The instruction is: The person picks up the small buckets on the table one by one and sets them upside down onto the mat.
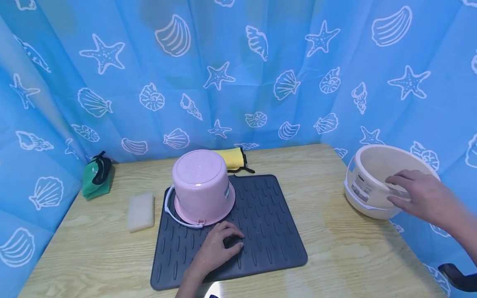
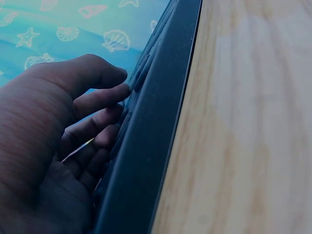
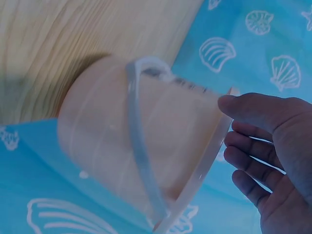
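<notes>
On the dark ribbed mat (image 1: 261,215) a pink bucket (image 1: 203,190) stands upside down, its white handle lying to the left. My left hand (image 1: 220,246) is by the mat's front half, just in front of that bucket. Its fingers (image 2: 105,102) are loosely bent near the mat and hold nothing. At the far right my right hand (image 1: 421,194) is at the rim of a cream bucket (image 3: 107,131). The thumb (image 3: 253,109) lies against the outer rim, with the other fingers on the opening's side. This bucket overlaps the table edge; whether its base touches the wood is unclear.
A pale sponge (image 1: 140,212) lies left of the mat. Farther back is a green fabric item (image 1: 95,184) with black trim. Behind the pink bucket lies a yellow item (image 1: 232,158) with black cord. A blue shell-print curtain (image 1: 238,74) surrounds the wooden table (image 1: 320,198).
</notes>
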Motion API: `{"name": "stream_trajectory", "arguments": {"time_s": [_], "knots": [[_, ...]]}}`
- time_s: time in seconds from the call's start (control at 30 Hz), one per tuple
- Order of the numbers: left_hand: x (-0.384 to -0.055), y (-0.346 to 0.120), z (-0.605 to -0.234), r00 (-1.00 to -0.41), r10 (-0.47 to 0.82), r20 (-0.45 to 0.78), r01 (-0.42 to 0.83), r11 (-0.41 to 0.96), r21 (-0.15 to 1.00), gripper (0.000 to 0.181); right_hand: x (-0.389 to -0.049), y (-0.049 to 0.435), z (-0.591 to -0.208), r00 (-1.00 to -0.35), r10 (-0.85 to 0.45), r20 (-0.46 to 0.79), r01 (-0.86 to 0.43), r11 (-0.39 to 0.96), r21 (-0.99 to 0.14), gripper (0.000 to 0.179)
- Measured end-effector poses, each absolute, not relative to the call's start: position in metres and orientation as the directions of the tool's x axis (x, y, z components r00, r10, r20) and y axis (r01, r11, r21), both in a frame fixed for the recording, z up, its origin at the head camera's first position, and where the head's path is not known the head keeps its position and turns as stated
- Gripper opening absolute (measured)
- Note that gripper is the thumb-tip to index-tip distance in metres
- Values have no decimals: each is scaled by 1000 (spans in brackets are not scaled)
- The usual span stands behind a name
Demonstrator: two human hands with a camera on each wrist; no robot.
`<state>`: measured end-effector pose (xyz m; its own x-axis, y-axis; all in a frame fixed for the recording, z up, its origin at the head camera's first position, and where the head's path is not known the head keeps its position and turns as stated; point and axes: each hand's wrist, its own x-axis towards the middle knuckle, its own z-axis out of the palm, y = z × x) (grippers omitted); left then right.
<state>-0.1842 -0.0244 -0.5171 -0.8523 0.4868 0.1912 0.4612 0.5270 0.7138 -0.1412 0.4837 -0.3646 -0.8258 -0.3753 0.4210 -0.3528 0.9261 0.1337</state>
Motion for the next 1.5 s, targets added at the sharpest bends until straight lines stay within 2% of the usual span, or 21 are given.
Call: {"name": "stream_trajectory", "arguments": {"time_s": [0.3, 0.63, 0.73, 0.93, 1.13, 1.5], "knots": [[-181, -28, -522, -856, 502, 119, 417, 535, 735, 14, -129, 506, -377, -870, -341, 356, -295, 939, 180, 44], [-182, -30, -521, -847, 494, 195, 457, 491, 742, 14, -128, 522, -381, -865, -324, 383, -235, 936, 261, 36], [-183, -30, -520, -849, 494, 187, 451, 493, 744, 13, -128, 524, -382, -861, -315, 400, -227, 940, 253, 34], [-185, -30, -519, -857, 489, 165, 433, 508, 745, 14, -130, 516, -388, -825, -369, 428, -318, 929, 188, 28], [-185, -29, -519, -852, 488, 189, 453, 506, 734, 14, -134, 503, -385, -789, -381, 482, -313, 924, 218, 21], [-185, -27, -519, -853, 487, 188, 454, 514, 727, 14, -139, 484, -377, -831, -288, 476, -241, 957, 158, 25]]}}
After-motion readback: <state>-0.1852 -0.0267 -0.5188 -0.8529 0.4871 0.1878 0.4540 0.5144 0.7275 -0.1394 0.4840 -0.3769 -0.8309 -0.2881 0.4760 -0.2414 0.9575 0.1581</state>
